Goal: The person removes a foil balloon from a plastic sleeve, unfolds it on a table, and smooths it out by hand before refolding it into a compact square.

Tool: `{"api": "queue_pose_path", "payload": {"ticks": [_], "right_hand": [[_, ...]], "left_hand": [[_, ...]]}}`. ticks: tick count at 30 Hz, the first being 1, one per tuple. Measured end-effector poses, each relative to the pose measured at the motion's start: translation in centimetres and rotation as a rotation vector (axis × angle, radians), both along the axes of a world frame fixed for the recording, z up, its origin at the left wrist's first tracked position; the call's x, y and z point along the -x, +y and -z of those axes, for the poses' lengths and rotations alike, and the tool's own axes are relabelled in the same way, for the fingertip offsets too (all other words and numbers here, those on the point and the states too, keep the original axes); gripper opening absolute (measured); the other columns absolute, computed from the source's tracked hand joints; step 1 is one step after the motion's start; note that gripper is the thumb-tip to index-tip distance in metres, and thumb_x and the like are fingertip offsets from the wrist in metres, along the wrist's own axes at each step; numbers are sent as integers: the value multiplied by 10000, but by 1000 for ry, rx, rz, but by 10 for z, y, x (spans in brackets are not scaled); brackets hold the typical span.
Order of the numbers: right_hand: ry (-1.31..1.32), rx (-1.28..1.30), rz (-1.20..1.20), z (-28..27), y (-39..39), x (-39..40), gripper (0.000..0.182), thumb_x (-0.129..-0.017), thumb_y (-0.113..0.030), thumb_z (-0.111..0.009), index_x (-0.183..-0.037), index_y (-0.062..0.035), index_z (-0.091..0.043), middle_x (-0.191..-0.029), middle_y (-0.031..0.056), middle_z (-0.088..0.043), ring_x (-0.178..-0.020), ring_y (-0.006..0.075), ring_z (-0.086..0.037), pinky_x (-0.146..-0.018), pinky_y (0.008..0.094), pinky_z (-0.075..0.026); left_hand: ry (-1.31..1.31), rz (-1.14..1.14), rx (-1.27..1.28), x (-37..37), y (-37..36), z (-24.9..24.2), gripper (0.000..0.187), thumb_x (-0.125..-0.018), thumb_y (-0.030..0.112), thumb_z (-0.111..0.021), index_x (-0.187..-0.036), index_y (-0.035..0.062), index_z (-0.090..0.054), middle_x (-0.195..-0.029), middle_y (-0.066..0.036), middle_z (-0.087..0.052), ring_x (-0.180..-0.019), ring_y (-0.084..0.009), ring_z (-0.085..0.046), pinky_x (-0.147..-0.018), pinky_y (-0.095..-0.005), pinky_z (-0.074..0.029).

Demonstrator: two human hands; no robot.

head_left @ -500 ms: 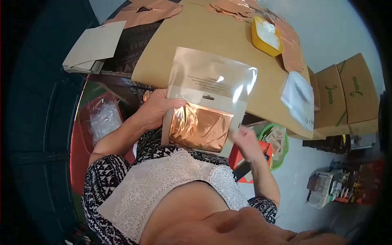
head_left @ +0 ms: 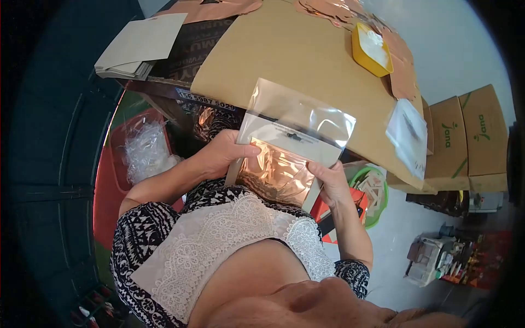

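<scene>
1. Packet: flat, shiny copper-coloured packet (head_left: 276,169) with a white header band (head_left: 261,128), inside a clear plastic sleeve (head_left: 298,104). Held above the lap at the table's near edge; the sleeve's top overlaps that edge in view.
2. Change: right hand (head_left: 332,180), blurred beside the packet's right edge half a second ago, now has its thumb on the front.
3. Grip: left hand (head_left: 227,150) pinches the left side, thumb in front. Right hand pinches the right side likewise. Fingers behind mostly hidden.
4. Meaning (judgement): packet now steadied from both sides.
5. Sleeve print: small dark lines now cross the band near its hang slot (head_left: 293,136); earlier they stood above it. Slippage or tilt, cannot tell. Words illegible.
6. Near edge of the brown cardboard-topped table (head_left: 262,54), left part: pale strip with dark digits (head_left: 205,100), partly "5987 5029".
7. Dark printed surface (head_left: 191,60), table's left edge: letters resembling "MUY".
8. Brown cardboard boxes (head_left: 481,147) beyond the right edge: "jana" twice, green.
9. White plastic bags (head_left: 407,136), near right corner: marks unreadable.
</scene>
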State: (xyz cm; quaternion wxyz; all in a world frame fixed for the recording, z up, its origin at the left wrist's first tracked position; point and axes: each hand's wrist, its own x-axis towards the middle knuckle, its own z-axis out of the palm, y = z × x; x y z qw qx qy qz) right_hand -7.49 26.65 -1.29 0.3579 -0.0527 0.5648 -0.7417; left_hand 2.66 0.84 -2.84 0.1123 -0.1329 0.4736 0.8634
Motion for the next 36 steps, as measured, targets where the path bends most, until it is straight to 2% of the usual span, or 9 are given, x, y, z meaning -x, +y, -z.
{"api": "queue_pose_path", "payload": {"ticks": [8, 15, 18, 19, 22, 27, 30, 33, 36], "right_hand": [[-199, -57, -61, 22, 19, -41, 367, -805, -79, -774, -1146, -19, -651, -1061, 47, -684, -945, 131, -638, -819, 307, -528], [36, -246, 30, -10, 8, -2, 274, -837, -106, -749, -1069, 15, -670, -942, 60, -695, -859, 132, -659, -722, 297, -550], [65, -87, 147, -34, -3, 11, 450, -953, -376, -582, -1179, 14, -572, -1002, 99, -679, -834, 202, -678, -783, 370, -566], [4, -20, 257, -46, -10, 8, 517, -995, -435, -442, -1215, 23, -541, -1020, 144, -680, -851, 247, -686, -761, 385, -564], [-47, 336, 49, -20, 14, 25, 530, -1013, -430, -371, -1203, 35, -541, -1022, 188, -679, -895, 289, -679, -706, 380, -548], [-81, 469, 110, 17, 20, 11, 532, -939, -404, -478, -1168, 69, -559, -993, 226, -672, -902, 323, -659, -776, 361, -508], [-37, 453, 58, 35, 23, 5, 483, -902, -327, -558, -1156, 85, -567, -1007, 234, -664, -897, 297, -646, -812, 356, -504], [-59, 423, -9, 41, 17, 0, 419, -909, -243, -576, -1145, 103, -573, -1015, 235, -655, -890, 265, -634, -826, 350, -506], [-73, 407, -78, 45, 9, -5, 414, -929, -203, -589, -1194, 114, -568, -1008, 200, -657, -887, 229, -635, -811, 322, -512]], "left_hand": [[-31, 146, 165, -39, 3, 7, 297, -861, 139, -711, -1087, -49, -671, -983, -66, -694, -864, -108, -641, -759, -265, -523], [78, 138, 381, 0, -5, -16, 286, -880, 138, -678, -1084, -61, -654, -891, -79, -690, -757, -103, -639, -689, -255, -526], [233, -40, 223, 32, 2, -29, 348, -858, 155, -667, -1151, -26, -615, -915, -68, -683, -845, -102, -650, -698, -260, -541], [183, -11, 195, 41, 0, -37, 349, -864, 151, -658, -1157, -30, -599, -910, -73, -680, -819, -113, -657, -654, -264, -548], [88, 47, 132, 58, -3, -47, 345, -885, 151, -634, -1164, -38, -563, -892, -88, -675, -721, -144, -669, -521, -272, -554], [185, -63, 123, 65, 7, -16, 332, -919, 178, -611, -1150, -54, -557, -888, -112, -685, -536, -177, -645, -405, -286, -531], [8, -179, 59, 51, 16, -50, 352, -949, 265, -591, -1076, -63, -597, -821, -140, -682, -507, -162, -628, -409, -252, -515], [-14, 34, 307, 37, -22, -40, 353, -929, 287, -617, -1033, -50, -619, -896, -169, -690, -570, -204, -659, -488, -325, -549], [202, -272, 1352, 21, -6, -49, 223, -868, 175, -685, -995, -6, -656, -914, -182, -678, -672, -221, -666, -586, -339, -531]]}}
